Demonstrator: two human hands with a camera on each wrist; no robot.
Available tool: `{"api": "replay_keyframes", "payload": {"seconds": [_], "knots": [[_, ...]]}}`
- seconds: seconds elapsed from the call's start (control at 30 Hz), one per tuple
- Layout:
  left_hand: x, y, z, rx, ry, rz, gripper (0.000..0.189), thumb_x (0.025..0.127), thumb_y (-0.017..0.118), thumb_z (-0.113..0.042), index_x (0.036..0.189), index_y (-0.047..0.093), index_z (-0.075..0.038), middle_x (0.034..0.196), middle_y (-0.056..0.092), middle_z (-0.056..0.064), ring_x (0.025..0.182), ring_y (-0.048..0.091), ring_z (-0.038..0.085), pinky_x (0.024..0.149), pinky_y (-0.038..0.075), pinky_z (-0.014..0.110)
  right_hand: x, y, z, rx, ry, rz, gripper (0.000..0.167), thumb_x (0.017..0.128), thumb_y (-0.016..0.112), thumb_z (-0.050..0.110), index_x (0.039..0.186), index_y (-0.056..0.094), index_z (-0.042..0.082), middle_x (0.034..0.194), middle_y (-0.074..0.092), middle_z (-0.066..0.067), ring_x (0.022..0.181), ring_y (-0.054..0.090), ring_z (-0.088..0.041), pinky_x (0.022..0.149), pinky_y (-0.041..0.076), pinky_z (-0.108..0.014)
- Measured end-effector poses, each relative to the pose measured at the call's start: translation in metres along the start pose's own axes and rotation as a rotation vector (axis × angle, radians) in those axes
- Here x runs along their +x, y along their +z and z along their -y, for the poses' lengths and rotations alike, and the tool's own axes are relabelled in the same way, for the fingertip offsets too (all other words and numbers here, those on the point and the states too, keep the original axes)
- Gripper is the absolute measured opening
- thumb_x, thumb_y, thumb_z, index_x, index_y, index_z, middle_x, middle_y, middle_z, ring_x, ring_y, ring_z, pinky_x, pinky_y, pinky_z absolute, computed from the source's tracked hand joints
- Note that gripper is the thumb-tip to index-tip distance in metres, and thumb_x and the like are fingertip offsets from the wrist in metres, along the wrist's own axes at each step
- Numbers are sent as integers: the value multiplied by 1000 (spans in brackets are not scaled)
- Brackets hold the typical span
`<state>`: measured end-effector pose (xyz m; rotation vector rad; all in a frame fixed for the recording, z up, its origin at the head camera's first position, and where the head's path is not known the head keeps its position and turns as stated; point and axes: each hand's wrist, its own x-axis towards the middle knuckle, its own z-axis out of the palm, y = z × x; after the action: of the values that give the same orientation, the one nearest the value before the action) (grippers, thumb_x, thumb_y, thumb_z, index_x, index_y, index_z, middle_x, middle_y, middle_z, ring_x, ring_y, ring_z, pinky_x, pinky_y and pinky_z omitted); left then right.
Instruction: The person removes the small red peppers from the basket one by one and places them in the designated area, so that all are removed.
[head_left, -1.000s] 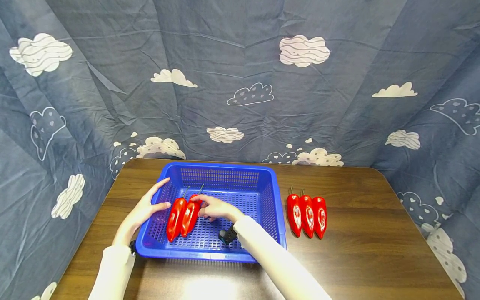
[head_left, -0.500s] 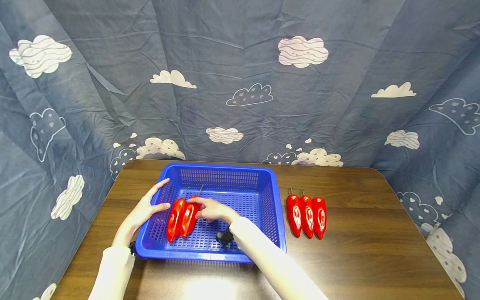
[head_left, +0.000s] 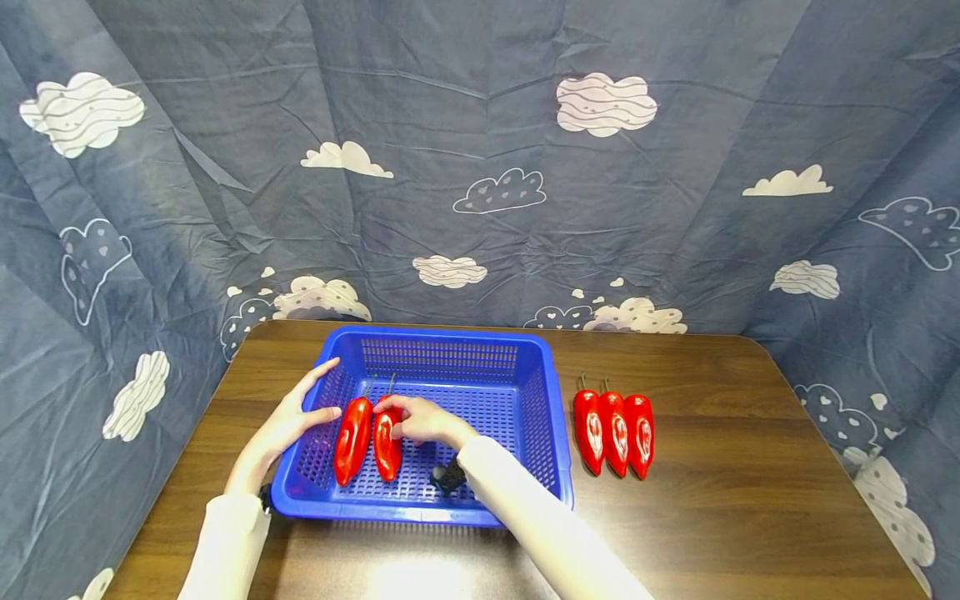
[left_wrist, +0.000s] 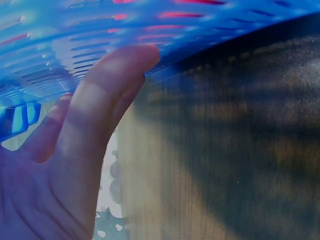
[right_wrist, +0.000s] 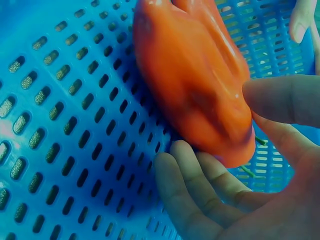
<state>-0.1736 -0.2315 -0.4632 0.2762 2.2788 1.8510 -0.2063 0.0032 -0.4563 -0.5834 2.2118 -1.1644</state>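
In the head view, two glossy red peppers lie in a blue plastic basket. My right hand reaches in over the right one of these peppers and grips it near its stem end. The right wrist view shows the thumb on one side of this pepper, which looks orange there, and the fingers curled at its other side. Left of it lies the other pepper, a narrow gap between them. My left hand rests at the basket's left rim with fingers and thumb spread and fairly straight.
Three more red peppers lie side by side on the brown wooden table, right of the basket. A dark wrist camera hangs below the right wrist. Behind the table hangs a dark blue cloth with clouds.
The right hand has shifted slightly left and turned the right pepper in the basket, so its tip swung right, away from the left pepper. The left hand stays at the rim.
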Motion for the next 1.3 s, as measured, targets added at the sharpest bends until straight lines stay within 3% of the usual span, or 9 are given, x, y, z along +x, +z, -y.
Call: {"api": "replay_keyframes", "payload": {"seconds": [0.2, 0.3, 0.43, 0.63, 0.83, 1.07, 1.3], "knots": [[1, -2, 5, 6, 18, 10, 72, 90, 60, -7, 151, 22, -11, 143, 31, 33, 121, 43, 48, 86, 48, 35, -1, -1, -2, 23, 21, -31, 44, 76, 62, -7, 118, 62, 6, 90, 61, -4, 67, 52, -13, 53, 47, -29], [2, -2, 8, 11, 44, 7, 72, 90, 61, -8, 151, 24, -13, 140, 34, 32, 118, 48, 41, 85, 49, 34, -1, -2, -3, 18, 10, -47, 45, 73, 64, -8, 116, 63, 5, 90, 61, -2, 65, 50, -9, 52, 46, -28], [0, -2, 6, -6, 37, 3, 72, 90, 60, -5, 151, 24, -11, 141, 33, 33, 119, 47, 43, 84, 48, 30, -2, -4, -3, 38, -4, -72, 46, 70, 65, -11, 113, 64, 4, 82, 59, -1, 57, 46, -8, 48, 41, -22], [0, 0, 3, -3, 13, 1, 72, 90, 59, -2, 151, 22, -9, 144, 30, 33, 122, 41, 49, 85, 47, 30, -3, -5, -3, 57, 4, -102, 46, 68, 66, -12, 111, 64, 6, 72, 55, 1, 55, 46, -7, 51, 45, -25], [0, -1, 3, 18, 11, 2, 72, 90, 60, -5, 151, 22, -10, 145, 29, 32, 123, 40, 50, 88, 46, 36, -3, -8, -3, 171, 14, -103, 42, 73, 65, -12, 111, 62, 6, 73, 56, -5, 60, 50, -11, 51, 44, -26], [0, -1, 1, 5, 9, 0, 72, 89, 60, -3, 151, 22, -9, 145, 29, 33, 123, 40, 51, 89, 46, 41, -5, -15, -2, 290, -1, -96, 44, 75, 58, -16, 114, 59, 4, 75, 54, -11, 65, 54, -14, 63, 54, -41], [-1, -1, 1, -2, 2, 5, 73, 89, 60, -4, 151, 22, -9, 145, 27, 34, 124, 38, 53, 91, 45, 53, -10, -20, 0, 376, -27, -70, 43, 78, 55, -16, 117, 56, 1, 81, 54, -11, 70, 55, -16, 62, 55, -35]]}}
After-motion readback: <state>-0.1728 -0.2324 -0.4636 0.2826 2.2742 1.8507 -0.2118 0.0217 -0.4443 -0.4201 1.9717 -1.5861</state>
